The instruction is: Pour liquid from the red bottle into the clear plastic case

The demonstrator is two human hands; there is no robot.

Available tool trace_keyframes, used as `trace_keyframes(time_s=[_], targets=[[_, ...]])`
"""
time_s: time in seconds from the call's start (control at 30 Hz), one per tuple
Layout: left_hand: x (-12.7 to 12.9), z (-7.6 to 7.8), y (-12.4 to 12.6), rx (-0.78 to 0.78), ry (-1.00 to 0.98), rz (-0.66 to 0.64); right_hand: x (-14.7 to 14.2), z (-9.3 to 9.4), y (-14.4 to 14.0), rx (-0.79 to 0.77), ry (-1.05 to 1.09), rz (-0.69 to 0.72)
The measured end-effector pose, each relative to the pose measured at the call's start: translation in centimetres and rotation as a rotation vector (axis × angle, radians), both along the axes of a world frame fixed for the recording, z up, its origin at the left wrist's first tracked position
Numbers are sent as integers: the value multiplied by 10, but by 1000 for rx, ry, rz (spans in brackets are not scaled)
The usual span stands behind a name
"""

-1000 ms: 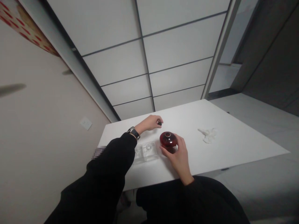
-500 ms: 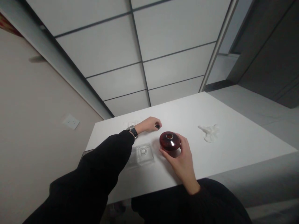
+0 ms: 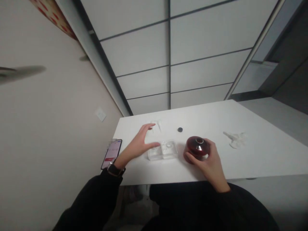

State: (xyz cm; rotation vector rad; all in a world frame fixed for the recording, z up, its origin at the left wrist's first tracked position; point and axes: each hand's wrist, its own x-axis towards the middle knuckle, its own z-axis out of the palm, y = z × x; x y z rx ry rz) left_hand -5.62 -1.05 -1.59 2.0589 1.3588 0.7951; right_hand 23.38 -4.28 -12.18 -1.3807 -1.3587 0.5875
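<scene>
Head view: white table (image 3: 252,160) with a matte top, its left edge close to a beige wall (image 3: 48,128) that carries a small white switch plate (image 3: 100,114). Beyond the far edge, large pale panels (image 3: 192,38) split by dark seams; grey floor to the right.

Right hand (image 3: 209,162) near the front edge, about mid-width, fingers curled around the near side of a squat dark red bottle (image 3: 197,148) that stands upright on the surface, open mouth up. Grip is on the body, not the neck.

Left hand (image 3: 139,145) toward the left part of the surface, fingers spread and open, holding nothing, thumb tip at or just beside a clear plastic case (image 3: 163,150); contact cannot be told. Case lies between the two hands, just left of the bottle.

Small black cap (image 3: 180,129) lies alone, farther back, apart from both hands. Phone (image 3: 112,153) with lit screen overhangs the left edge beside the left wrist. Crumpled white tissue (image 3: 234,140) toward the right side. Small clear wrapper (image 3: 156,125) near the far left corner; detail too faint to read.
</scene>
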Motion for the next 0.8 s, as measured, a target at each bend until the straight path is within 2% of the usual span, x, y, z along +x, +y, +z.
trace_keyframes(time_s=[0.07,0.13,0.2,0.27,0.37,0.5,0.67,0.8], targets=[[-6,-37,-26,-36,-51,96,2,-2,-9,-10,-46,78],[-4,-69,-41,-107,-132,143,1,-3,-18,3,-93,161],[1,-90,-47,-128,-187,185,-4,-3,-26,35,-120,229],[5,-99,-47,-123,-211,237,-11,-2,-30,70,-134,293],[4,-101,-43,-121,-220,300,-22,-2,-32,121,-145,370],[-9,-92,-50,-159,-269,311,-33,-7,-33,148,-139,419],[-24,-66,-70,-198,-350,313,-46,-10,-37,110,-82,484],[-31,-39,-83,-185,-306,288,-55,-13,-39,68,-17,547]])
